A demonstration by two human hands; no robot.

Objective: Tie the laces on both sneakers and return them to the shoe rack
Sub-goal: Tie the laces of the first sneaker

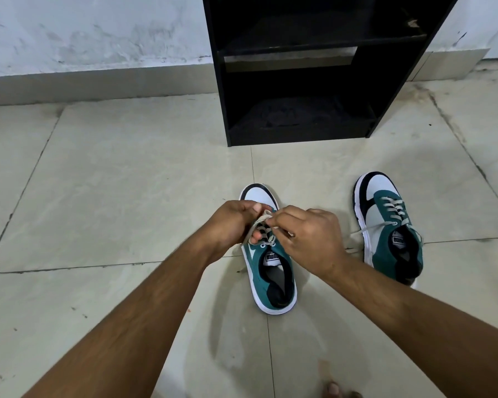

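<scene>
Two teal, white and black sneakers stand on the tiled floor, toes pointing away from me. Over the left sneaker (pixel 273 278) both hands work its pale laces (pixel 266 215). My left hand (pixel 233 222) pinches a lace loop at the shoe's left side, and my right hand (pixel 305 239) grips the other lace strand just to the right. The hands hide most of that shoe's lacing. The right sneaker (pixel 388 225) sits apart, its laces (pixel 360 232) loose and trailing onto the floor. The black shoe rack (pixel 296 67) stands ahead against the wall.
The rack's shelves hold nothing I can see; its bottom shelf (pixel 299 122) sits near floor level. A white wall with a low ledge (pixel 98 79) runs behind. Beige floor tiles (pixel 112 182) spread left and right. A toe (pixel 332 389) shows at the bottom edge.
</scene>
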